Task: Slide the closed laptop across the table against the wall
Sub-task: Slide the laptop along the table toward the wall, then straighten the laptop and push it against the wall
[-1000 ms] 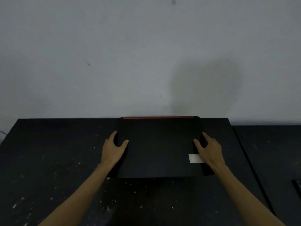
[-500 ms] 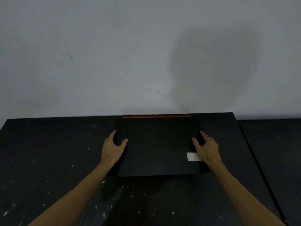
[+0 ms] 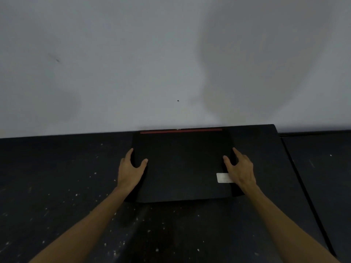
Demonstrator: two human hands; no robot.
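A closed black laptop (image 3: pixel 180 166) lies flat on the black table (image 3: pixel 57 177), its far edge with a red strip touching the grey wall (image 3: pixel 133 63). A white sticker (image 3: pixel 223 177) marks its lid near the right side. My left hand (image 3: pixel 131 170) grips the laptop's left edge, thumb on the lid and fingers along the side. At the right edge my right hand (image 3: pixel 240 170) holds it the same way, partly covering the sticker.
White paint specks dot the table top. A second dark table (image 3: pixel 326 177) stands to the right, separated by a narrow gap. The wall runs along the whole back edge.
The laptop has slid a little farther toward the wall with both hands on its sides; its red back edge now meets the wall. My view has shifted slightly.
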